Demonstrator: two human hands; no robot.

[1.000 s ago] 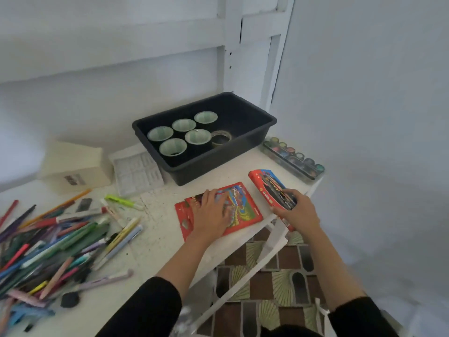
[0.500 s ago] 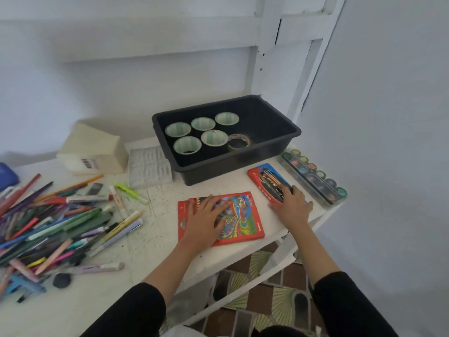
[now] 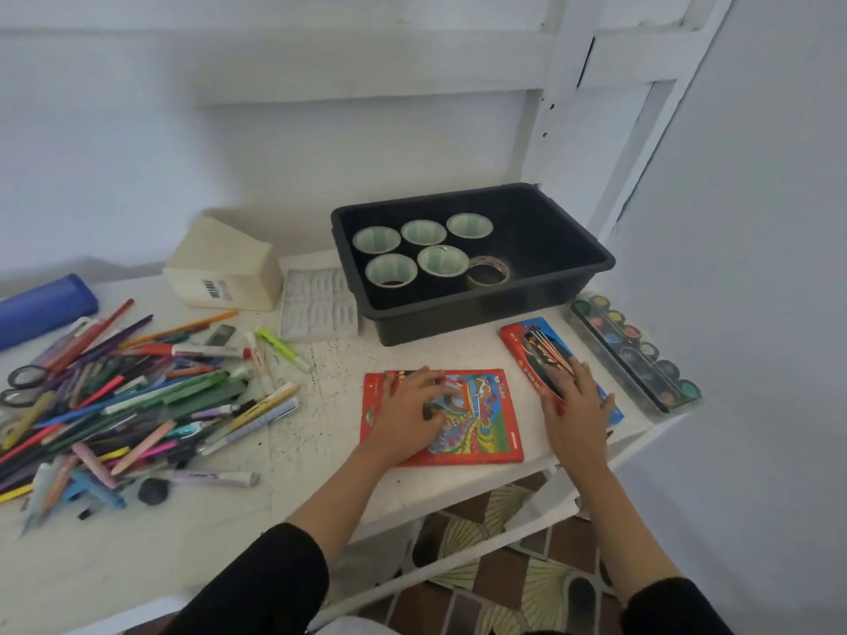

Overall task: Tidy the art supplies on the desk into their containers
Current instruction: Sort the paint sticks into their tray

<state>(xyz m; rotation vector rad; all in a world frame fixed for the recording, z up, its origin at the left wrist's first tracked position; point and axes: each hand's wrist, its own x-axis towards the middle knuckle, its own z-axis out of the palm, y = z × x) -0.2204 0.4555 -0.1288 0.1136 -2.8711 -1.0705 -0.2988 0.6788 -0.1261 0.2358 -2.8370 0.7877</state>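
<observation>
A flat red pencil box [image 3: 481, 419] with a colourful picture lies near the desk's front edge. My left hand [image 3: 412, 410] rests flat on its left half, fingers spread. A narrower red and blue pencil box [image 3: 531, 346] lies to its right, and my right hand [image 3: 575, 405] lies flat on its near end. Behind them stands a black tub [image 3: 563, 268] holding several tape rolls [image 3: 442, 261]. A big heap of pens, pencils and markers [image 3: 137, 396] covers the desk's left side.
A paint palette strip [image 3: 641, 355] lies along the desk's right edge. A cream box [image 3: 224, 272], a white tray [image 3: 318, 304], a blue case [image 3: 46, 309] and scissors [image 3: 20, 382] sit toward the back and left. The white desk [image 3: 321, 405] ends just below my hands.
My right hand, which gripped the narrow box at the desk edge, now lies flat on it with the box further onto the desk. My head has risen; the left hand stays put.
</observation>
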